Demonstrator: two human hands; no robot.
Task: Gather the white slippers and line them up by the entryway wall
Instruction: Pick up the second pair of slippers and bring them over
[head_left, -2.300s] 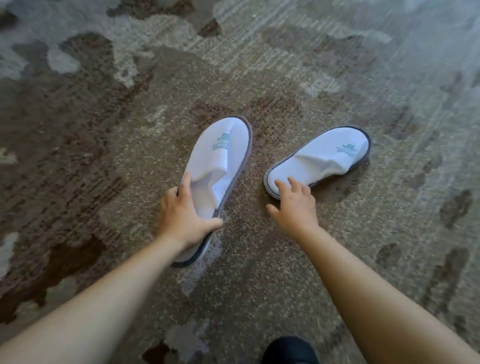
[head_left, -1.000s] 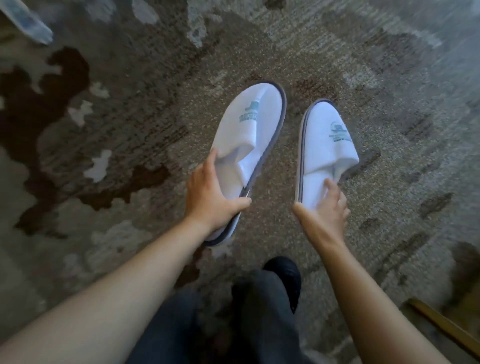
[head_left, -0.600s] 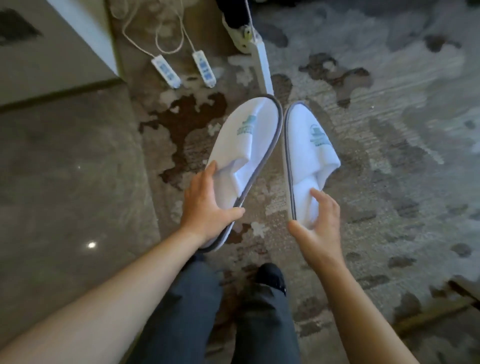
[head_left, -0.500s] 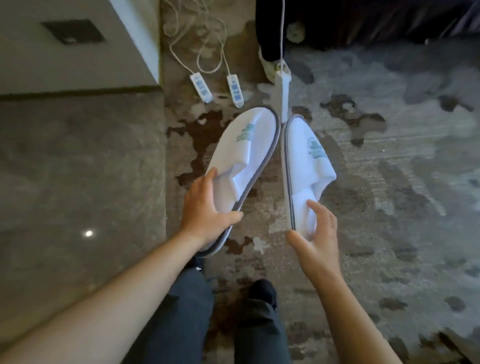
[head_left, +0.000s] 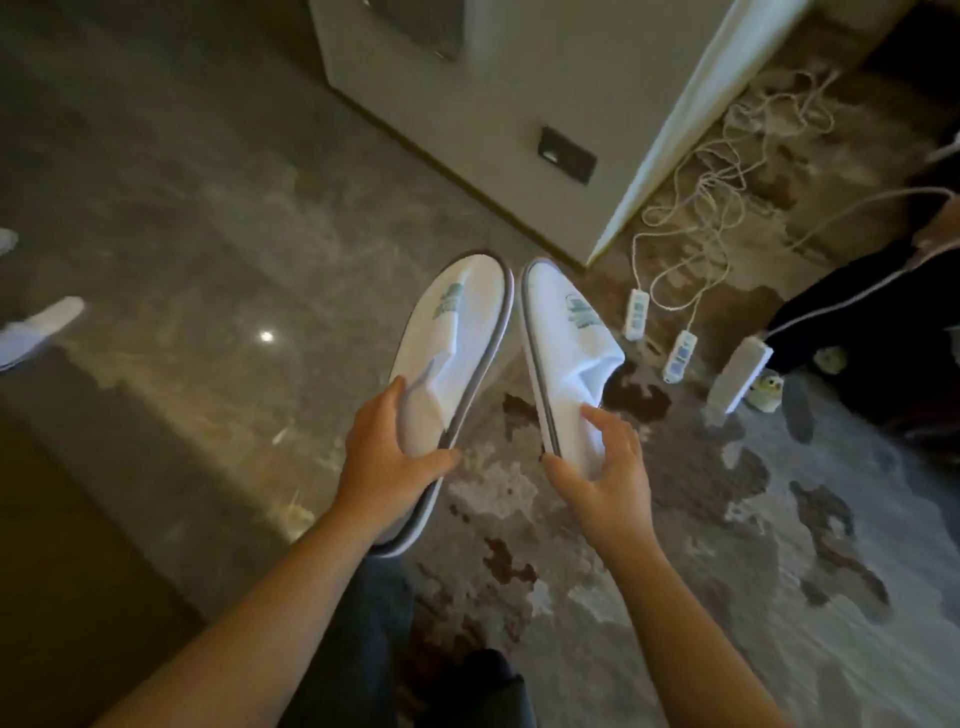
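Observation:
I hold two white slippers with grey-edged soles and a teal logo, side by side in the air, toes pointing away from me. My left hand (head_left: 387, 457) grips the heel end of the left slipper (head_left: 457, 332). My right hand (head_left: 605, 467) grips the heel end of the right slipper (head_left: 566, 338). Both hang above the line where the patterned carpet (head_left: 727, 545) meets the glossy stone floor (head_left: 182, 260). Two more white slippers (head_left: 36, 327) lie on the stone floor at the far left edge, blurred.
A white wall corner (head_left: 519, 104) with a dark floor-level vent stands ahead. Right of it lie tangled white cables with power strips (head_left: 675, 338) on the carpet. A dark-clothed person (head_left: 883, 322) is at the right edge. My dark trouser legs show below.
I lifted both slippers off the carpet and brought them parallel. My view has turned left, so the stone floor and the wall corner now fill the upper frame, and the cables have shifted right.

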